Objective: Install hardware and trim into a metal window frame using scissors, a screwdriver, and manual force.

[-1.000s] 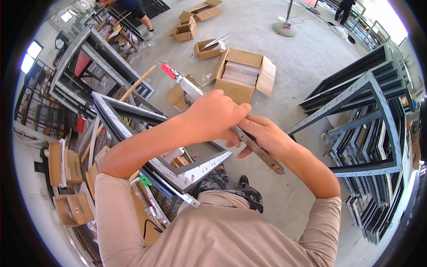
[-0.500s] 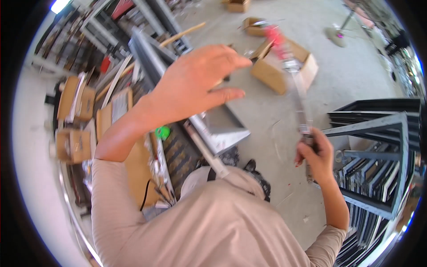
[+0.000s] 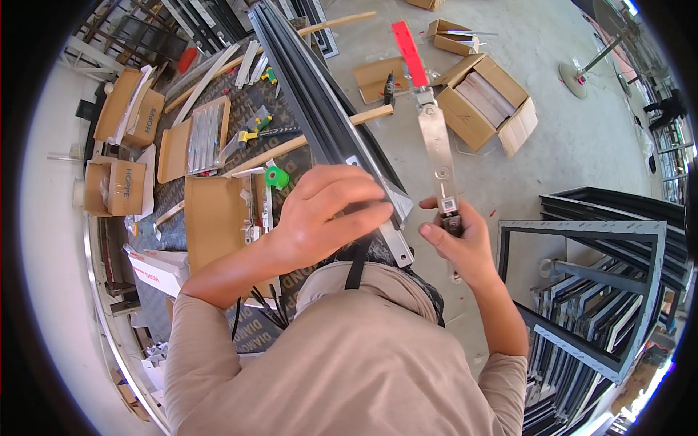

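My right hand (image 3: 465, 240) is closed around the lower end of a long metal window hinge arm (image 3: 438, 145). The arm stands nearly upright, with a red plastic piece (image 3: 409, 52) at its far end. My left hand (image 3: 331, 214) lies over the near end of a dark metal window frame (image 3: 309, 94), fingers curled and thumb and fingertips close together at its right edge. Below the fingertips a silver metal strip (image 3: 395, 245) with a hole sticks out toward me. The left palm hides part of the frame.
Left of the frame is a bench with a green tape roll (image 3: 276, 177), a yellow-handled tool (image 3: 251, 136), a wooden stick (image 3: 273, 154) and cardboard boxes (image 3: 127, 187). An open carton (image 3: 483, 102) stands on the floor ahead. Stacked dark frames (image 3: 582, 298) are on the right.
My left hand has come down from mid-air onto the frame's near end. The hinge arm has swung left and nearer in my right hand, and its red end now points up and left.
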Available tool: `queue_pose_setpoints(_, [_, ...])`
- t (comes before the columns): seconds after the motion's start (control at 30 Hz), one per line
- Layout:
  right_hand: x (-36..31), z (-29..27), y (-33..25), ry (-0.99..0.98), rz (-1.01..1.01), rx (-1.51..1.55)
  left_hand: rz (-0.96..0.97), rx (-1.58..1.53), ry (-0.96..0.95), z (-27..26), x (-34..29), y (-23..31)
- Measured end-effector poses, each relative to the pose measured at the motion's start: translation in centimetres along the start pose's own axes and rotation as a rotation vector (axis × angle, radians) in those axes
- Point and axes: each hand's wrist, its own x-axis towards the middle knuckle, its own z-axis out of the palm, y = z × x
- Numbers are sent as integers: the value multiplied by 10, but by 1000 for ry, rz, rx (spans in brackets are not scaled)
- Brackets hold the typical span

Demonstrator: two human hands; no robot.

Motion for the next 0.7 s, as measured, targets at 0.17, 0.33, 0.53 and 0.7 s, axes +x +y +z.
queue_pose_setpoints(0.17, [1, 12, 3, -88, 10, 29, 46, -86, 91, 18, -9, -12])
queue_pose_setpoints(0.33, [1, 15, 7, -85, 14, 70, 70, -171, 57, 19, -6, -17])
queue_pose_setpoints(0.53, [6, 20, 15, -45, -9, 88, 74, -223, 60, 20, -3, -19])
queue_pose_setpoints(0.7, [6, 24, 19, -24, 0, 123, 2, -254, -5, 12, -1, -15])
